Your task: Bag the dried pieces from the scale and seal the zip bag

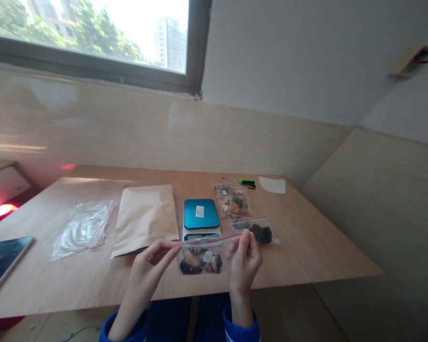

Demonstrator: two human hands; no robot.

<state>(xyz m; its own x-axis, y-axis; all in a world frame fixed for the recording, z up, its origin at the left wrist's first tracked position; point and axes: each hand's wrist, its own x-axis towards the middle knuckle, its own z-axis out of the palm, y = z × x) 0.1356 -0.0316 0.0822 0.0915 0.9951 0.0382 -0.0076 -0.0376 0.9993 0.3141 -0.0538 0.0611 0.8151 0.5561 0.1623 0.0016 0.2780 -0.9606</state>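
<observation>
Stretched between my two hands is a clear zip bag (199, 261) with a red seal strip, holding dark and tan dried pieces and a small white label. My left hand (151, 261) pinches its left top corner. At the right top corner, my right hand (246, 261) grips the seal with thumb and fingers. Just behind the bag sits a digital scale (201, 214) with a blue top and a white sticker; the held bag partly covers its display. Another zip bag (258, 230) with dark round pieces lies behind my right hand.
A brown paper pouch (146, 216) lies left of the scale, with empty clear zip bags (83, 228) beyond it. At the far left is a dark tablet (7, 261). More filled zip bags (235, 204), a green-black pen-like tool (247, 182) and white paper (273, 185) lie at the back right.
</observation>
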